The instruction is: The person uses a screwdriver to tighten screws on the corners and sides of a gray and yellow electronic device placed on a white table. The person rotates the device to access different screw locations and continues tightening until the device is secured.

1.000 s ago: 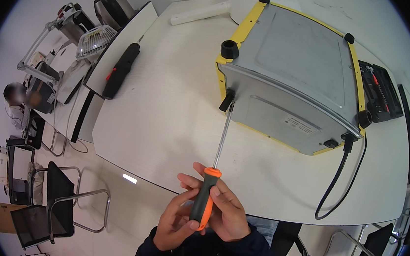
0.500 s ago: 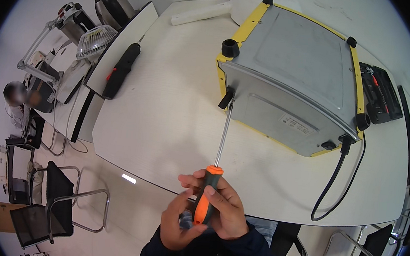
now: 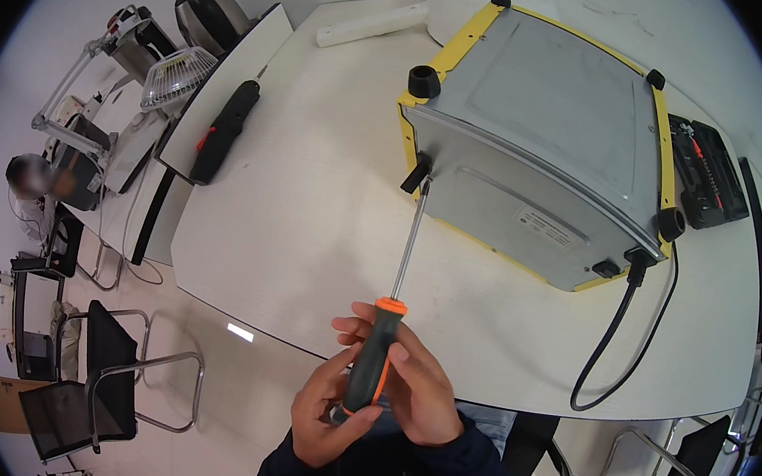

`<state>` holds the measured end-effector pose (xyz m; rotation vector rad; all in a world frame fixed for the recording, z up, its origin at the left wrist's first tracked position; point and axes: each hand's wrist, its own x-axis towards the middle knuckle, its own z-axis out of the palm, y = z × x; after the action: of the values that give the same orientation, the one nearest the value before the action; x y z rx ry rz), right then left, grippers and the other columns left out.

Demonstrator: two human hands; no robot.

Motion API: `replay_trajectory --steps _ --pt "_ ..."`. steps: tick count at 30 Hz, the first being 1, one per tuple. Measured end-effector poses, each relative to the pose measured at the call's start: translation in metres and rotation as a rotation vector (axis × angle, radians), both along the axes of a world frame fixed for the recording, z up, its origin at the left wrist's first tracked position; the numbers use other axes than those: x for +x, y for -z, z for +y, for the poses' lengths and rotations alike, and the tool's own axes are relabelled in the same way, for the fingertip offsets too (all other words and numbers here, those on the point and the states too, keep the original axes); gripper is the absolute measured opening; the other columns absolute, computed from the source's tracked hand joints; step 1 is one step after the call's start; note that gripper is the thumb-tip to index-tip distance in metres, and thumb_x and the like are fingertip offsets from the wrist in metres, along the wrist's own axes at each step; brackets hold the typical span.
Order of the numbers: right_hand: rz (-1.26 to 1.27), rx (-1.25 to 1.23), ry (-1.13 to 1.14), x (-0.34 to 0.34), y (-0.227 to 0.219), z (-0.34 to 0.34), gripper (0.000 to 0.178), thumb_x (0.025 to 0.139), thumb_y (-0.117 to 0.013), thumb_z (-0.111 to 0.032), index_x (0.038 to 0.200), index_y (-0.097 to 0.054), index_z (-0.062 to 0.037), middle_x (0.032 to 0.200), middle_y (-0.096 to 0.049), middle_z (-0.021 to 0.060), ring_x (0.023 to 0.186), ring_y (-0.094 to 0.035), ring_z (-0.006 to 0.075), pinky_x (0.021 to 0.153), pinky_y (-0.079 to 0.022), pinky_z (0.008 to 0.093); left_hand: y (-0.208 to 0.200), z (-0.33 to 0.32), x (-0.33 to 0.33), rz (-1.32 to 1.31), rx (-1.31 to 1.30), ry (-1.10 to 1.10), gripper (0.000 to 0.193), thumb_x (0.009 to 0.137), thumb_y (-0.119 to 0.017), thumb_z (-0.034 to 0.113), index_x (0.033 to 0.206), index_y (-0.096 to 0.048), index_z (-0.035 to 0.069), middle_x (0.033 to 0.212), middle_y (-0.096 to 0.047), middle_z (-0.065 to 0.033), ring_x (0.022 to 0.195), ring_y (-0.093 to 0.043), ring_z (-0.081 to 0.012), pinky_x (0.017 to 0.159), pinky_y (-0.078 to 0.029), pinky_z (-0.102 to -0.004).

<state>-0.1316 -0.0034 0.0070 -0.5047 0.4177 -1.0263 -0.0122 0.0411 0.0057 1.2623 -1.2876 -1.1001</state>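
Two bare hands, one screwdriver (image 3: 374, 352); clock taken from its handle, 12 pointing away from the person. Left hand (image 3: 324, 419) at 7 o'clock: thumb and fingers closed on the butt end of the green-and-orange handle. Right hand (image 3: 423, 389) at 4 o'clock: thumb along the near side, fingers wrapped behind, clamped on the same handle. One steel shaft (image 3: 409, 245) runs toward 12; its tip meets the lower left of the end panel (image 3: 494, 208) of one grey metal instrument case (image 3: 553, 117) with yellow edging, at 1 o'clock. Whether the tip sits in a screw head: cannot tell. Counted on the case: four black feet visible, one black lever (image 3: 416, 174) just beside the tip, one printed label (image 3: 549, 227), one rocker switch (image 3: 605, 270), one plugged-in black power cord (image 3: 608, 338) that loops down at 3 o'clock. On the white table (image 3: 299, 230): one black handheld tool (image 3: 226, 134) with a slim metal tip at 11 o'clock; one open black tool case (image 3: 721, 214) at 2 o'clock; one white bar-shaped handle (image 3: 374, 23) at 12 o'clock, beyond the screwdriver. Off the table: one black mesh chair (image 3: 116, 373) at 9 o'clock, one co-worker (image 3: 33, 204) seated farther off at 10 o'clock.
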Motion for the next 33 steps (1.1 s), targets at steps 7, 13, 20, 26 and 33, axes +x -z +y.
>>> replay_trajectory --steps 7,13,20,26,33 --pt "0.077 -0.008 0.054 0.008 -0.003 -0.002 0.029 0.087 -0.039 -0.018 0.111 -0.039 -0.0014 0.111 -0.047 0.0192 0.106 -0.042 0.0222 0.086 -0.037 0.0328 0.011 0.002 0.006 -0.681 -0.326 0.006 0.061 0.059 -0.074 0.014 0.11 -0.046 -0.005 0.078 -0.058 -0.0092 0.066 -0.057 -0.0162 0.061 -0.045 -0.0259" --pt "-0.061 0.049 -0.026 0.011 -0.008 -0.005 0.023 0.088 -0.036 -0.02 0.103 -0.038 -0.0029 0.113 -0.044 0.024 0.105 -0.042 0.0248 0.083 -0.04 0.0335 0.015 0.005 0.001 0.203 0.005 -0.003 0.073 0.073 -0.06 0.038 0.122 -0.026 -0.003 0.072 -0.056 -0.0098 0.059 -0.055 -0.0163 0.055 -0.044 -0.0237" --pt "-0.022 0.018 0.044 0.014 -0.004 -0.003 0.028 0.089 -0.031 -0.024 0.105 -0.038 -0.0019 0.113 -0.045 0.024 0.102 -0.045 0.0251 0.084 -0.039 0.0343 0.009 0.001 0.009 -0.024 -0.062 0.066 0.062 0.074 -0.06 0.022 0.121 -0.027 -0.002 0.073 -0.056 -0.0124 0.063 -0.055 -0.0168 0.056 -0.043 -0.0241" --pt "0.113 -0.039 0.097 0.015 -0.006 -0.005 0.028 0.088 -0.033 -0.022 0.105 -0.041 -0.0018 0.108 -0.05 0.0191 0.097 -0.048 0.0213 0.084 -0.037 0.0303 0.001 -0.003 0.009 -0.781 -0.452 -0.025 0.052 0.056 -0.07 0.003 0.105 -0.052 0.003 0.075 -0.053 -0.01 0.062 -0.051 -0.0219 0.051 -0.04 -0.0277" --pt "-0.001 -0.016 0.026 0.016 -0.008 -0.009 0.021 0.089 -0.036 -0.019 0.101 -0.041 -0.003 0.109 -0.049 0.0172 0.102 -0.047 0.0206 0.086 -0.037 0.0304 0.006 -0.003 0.012 -0.507 -0.389 0.005 0.054 0.07 -0.063 0.018 0.117 -0.04 0.003 0.079 -0.052 -0.0104 0.066 -0.052 -0.0184 0.055 -0.042 -0.027"
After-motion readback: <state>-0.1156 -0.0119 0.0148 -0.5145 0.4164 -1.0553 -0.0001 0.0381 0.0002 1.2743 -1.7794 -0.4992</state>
